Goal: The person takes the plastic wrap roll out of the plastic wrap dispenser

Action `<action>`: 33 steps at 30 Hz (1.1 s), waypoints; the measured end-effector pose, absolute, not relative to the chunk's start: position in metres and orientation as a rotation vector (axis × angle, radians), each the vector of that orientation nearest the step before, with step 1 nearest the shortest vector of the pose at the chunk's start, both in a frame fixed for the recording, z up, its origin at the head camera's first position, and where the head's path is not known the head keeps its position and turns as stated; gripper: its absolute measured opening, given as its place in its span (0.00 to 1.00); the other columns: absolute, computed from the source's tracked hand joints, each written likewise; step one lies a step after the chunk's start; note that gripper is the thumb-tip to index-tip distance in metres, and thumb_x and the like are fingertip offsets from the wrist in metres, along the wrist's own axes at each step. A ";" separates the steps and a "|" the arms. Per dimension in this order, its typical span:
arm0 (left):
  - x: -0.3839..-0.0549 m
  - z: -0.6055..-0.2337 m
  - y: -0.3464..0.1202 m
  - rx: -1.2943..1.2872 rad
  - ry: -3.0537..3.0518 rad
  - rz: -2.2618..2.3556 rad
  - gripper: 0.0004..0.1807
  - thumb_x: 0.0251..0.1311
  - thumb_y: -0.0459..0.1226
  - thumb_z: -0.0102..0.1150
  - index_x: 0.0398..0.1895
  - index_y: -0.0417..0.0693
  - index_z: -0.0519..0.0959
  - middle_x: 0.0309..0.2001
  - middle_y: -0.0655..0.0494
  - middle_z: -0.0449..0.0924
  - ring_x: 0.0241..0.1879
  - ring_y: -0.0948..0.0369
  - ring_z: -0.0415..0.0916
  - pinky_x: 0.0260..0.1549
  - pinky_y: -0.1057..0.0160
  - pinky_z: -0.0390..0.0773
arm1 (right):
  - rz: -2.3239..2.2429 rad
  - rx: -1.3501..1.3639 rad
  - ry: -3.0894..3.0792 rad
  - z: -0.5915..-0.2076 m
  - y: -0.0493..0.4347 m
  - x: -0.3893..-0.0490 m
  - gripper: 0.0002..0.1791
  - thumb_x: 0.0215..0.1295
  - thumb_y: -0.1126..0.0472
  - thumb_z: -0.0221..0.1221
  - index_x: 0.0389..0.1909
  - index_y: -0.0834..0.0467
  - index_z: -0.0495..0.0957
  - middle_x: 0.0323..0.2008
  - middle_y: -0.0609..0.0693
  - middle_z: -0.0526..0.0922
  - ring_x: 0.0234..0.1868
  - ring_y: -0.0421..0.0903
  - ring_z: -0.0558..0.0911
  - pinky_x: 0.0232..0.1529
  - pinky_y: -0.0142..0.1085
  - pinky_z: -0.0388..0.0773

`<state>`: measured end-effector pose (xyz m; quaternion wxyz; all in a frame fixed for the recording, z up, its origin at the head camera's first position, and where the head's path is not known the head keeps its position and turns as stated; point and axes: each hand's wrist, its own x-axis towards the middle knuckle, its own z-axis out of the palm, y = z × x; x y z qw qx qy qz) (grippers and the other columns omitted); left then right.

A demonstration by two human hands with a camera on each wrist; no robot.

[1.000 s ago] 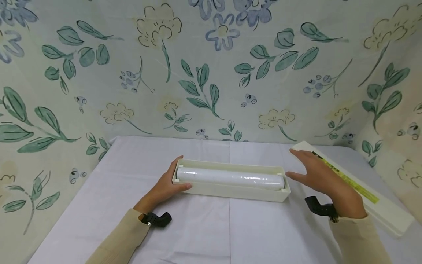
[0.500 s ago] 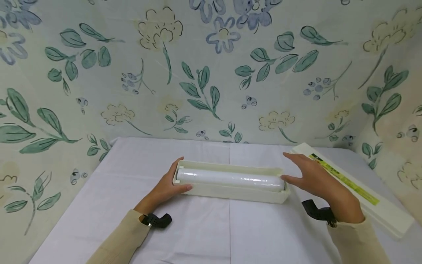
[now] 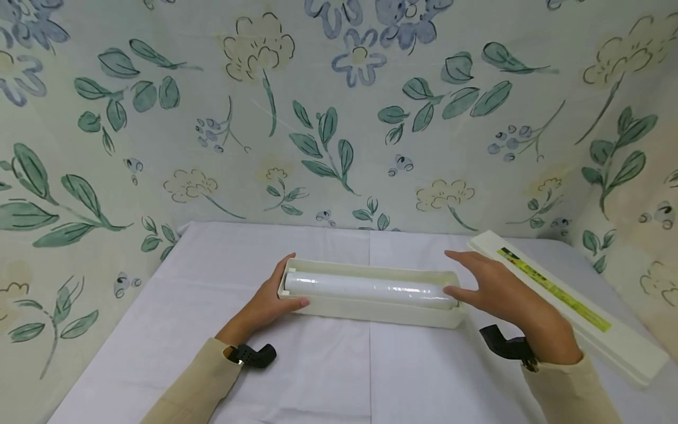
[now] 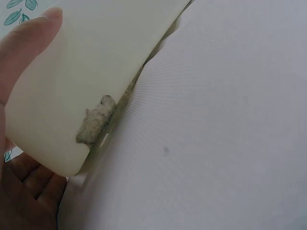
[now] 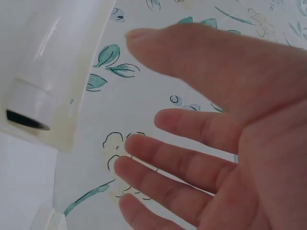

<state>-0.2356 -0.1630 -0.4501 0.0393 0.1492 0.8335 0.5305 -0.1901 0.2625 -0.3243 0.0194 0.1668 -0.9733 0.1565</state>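
Note:
A long cream plastic box point(image 3: 371, 311) lies in the middle of the table in the head view, its top uncovered. Inside it sits a glossy white roll of cling film point(image 3: 365, 285). My left hand point(image 3: 272, 299) grips the box's left end, thumb across the front wall and fingers round the end. The left wrist view shows that thumb point(image 4: 29, 45) on the box wall point(image 4: 96, 62). Over the box's right end hovers my right hand point(image 3: 498, 288), thumb and fingers spread. In the right wrist view this hand point(image 5: 216, 129) holds nothing and is apart from the roll's end point(image 5: 29, 108).
A long white lid point(image 3: 582, 318) with a yellow-green label lies slantwise on the table at the right, partly behind my right forearm. White cloth point(image 3: 328, 377) covers the table. A flower-patterned curtain point(image 3: 339, 118) rises behind the table's back edge.
My right hand has moved left, from beside the box's right end to over it. My left hand has kept its grip, and the box and lid have stayed in place.

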 end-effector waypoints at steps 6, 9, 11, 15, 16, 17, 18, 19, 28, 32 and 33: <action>-0.237 -0.447 -0.163 0.463 2.560 1.606 0.58 0.47 0.52 0.73 0.76 0.69 0.43 0.65 0.55 0.64 0.58 0.53 0.68 0.57 0.44 0.68 | 0.451 0.562 -2.980 -0.323 0.259 -0.188 0.39 0.56 0.53 0.69 0.67 0.61 0.66 0.64 0.62 0.70 0.64 0.64 0.68 0.57 0.59 0.68; -0.238 -0.446 -0.163 0.472 2.563 1.598 0.57 0.48 0.51 0.73 0.76 0.68 0.43 0.66 0.53 0.64 0.59 0.52 0.68 0.58 0.43 0.67 | 0.450 0.566 -2.978 -0.323 0.256 -0.187 0.38 0.56 0.52 0.69 0.66 0.61 0.68 0.63 0.61 0.72 0.63 0.63 0.69 0.57 0.58 0.69; -0.239 -0.446 -0.163 0.476 2.569 1.601 0.57 0.49 0.51 0.72 0.76 0.68 0.43 0.65 0.53 0.64 0.59 0.52 0.68 0.58 0.43 0.67 | 0.443 0.562 -2.979 -0.322 0.254 -0.187 0.38 0.56 0.52 0.69 0.65 0.60 0.69 0.62 0.61 0.73 0.62 0.63 0.70 0.56 0.58 0.69; -0.238 -0.445 -0.163 0.462 2.570 1.605 0.57 0.48 0.51 0.73 0.75 0.69 0.43 0.65 0.54 0.64 0.59 0.52 0.67 0.58 0.43 0.67 | 0.414 0.578 -2.964 -0.322 0.251 -0.185 0.36 0.56 0.51 0.69 0.64 0.59 0.70 0.61 0.59 0.75 0.60 0.62 0.73 0.55 0.58 0.71; -0.238 -0.445 -0.163 0.454 2.569 1.602 0.57 0.48 0.51 0.73 0.75 0.69 0.43 0.65 0.54 0.64 0.59 0.52 0.67 0.58 0.43 0.67 | 0.414 0.588 -2.959 -0.322 0.250 -0.185 0.36 0.55 0.52 0.69 0.64 0.59 0.71 0.60 0.59 0.75 0.60 0.61 0.74 0.55 0.57 0.71; -0.237 -0.444 -0.163 0.450 2.566 1.600 0.57 0.48 0.51 0.73 0.75 0.69 0.43 0.66 0.54 0.64 0.59 0.53 0.67 0.58 0.43 0.67 | 0.413 0.598 -2.952 -0.323 0.250 -0.184 0.36 0.55 0.52 0.70 0.64 0.59 0.71 0.59 0.59 0.76 0.59 0.60 0.74 0.55 0.57 0.71; -0.237 -0.444 -0.162 0.444 2.562 1.601 0.58 0.48 0.51 0.73 0.75 0.69 0.43 0.66 0.54 0.63 0.59 0.53 0.67 0.58 0.44 0.67 | 0.415 0.607 -2.946 -0.323 0.250 -0.184 0.36 0.55 0.52 0.70 0.63 0.59 0.71 0.59 0.58 0.77 0.58 0.60 0.75 0.55 0.56 0.72; -0.237 -0.444 -0.162 0.446 2.560 1.598 0.58 0.48 0.51 0.73 0.75 0.69 0.43 0.66 0.54 0.63 0.59 0.53 0.67 0.58 0.44 0.67 | 0.419 0.617 -2.940 -0.324 0.249 -0.183 0.36 0.55 0.53 0.70 0.63 0.60 0.71 0.58 0.58 0.77 0.57 0.59 0.76 0.54 0.56 0.72; -0.235 -0.444 -0.161 0.423 2.565 1.590 0.57 0.50 0.45 0.72 0.76 0.67 0.42 0.67 0.51 0.63 0.60 0.51 0.67 0.59 0.42 0.65 | 0.430 0.580 -2.971 -0.325 0.246 -0.182 0.34 0.55 0.52 0.70 0.62 0.57 0.73 0.56 0.56 0.79 0.54 0.57 0.78 0.53 0.55 0.74; -0.226 -0.433 -0.156 0.416 2.550 1.586 0.57 0.52 0.43 0.71 0.77 0.59 0.41 0.67 0.48 0.62 0.59 0.50 0.67 0.59 0.43 0.66 | 0.431 0.570 -2.987 -0.325 0.245 -0.181 0.34 0.55 0.51 0.69 0.63 0.56 0.73 0.56 0.55 0.79 0.55 0.57 0.78 0.53 0.55 0.74; -0.224 -0.429 -0.155 0.415 2.545 1.587 0.57 0.52 0.43 0.71 0.77 0.58 0.41 0.67 0.47 0.62 0.59 0.50 0.67 0.58 0.44 0.67 | 0.435 0.571 -2.990 -0.325 0.244 -0.181 0.34 0.55 0.51 0.69 0.63 0.56 0.73 0.57 0.55 0.79 0.55 0.57 0.78 0.53 0.55 0.74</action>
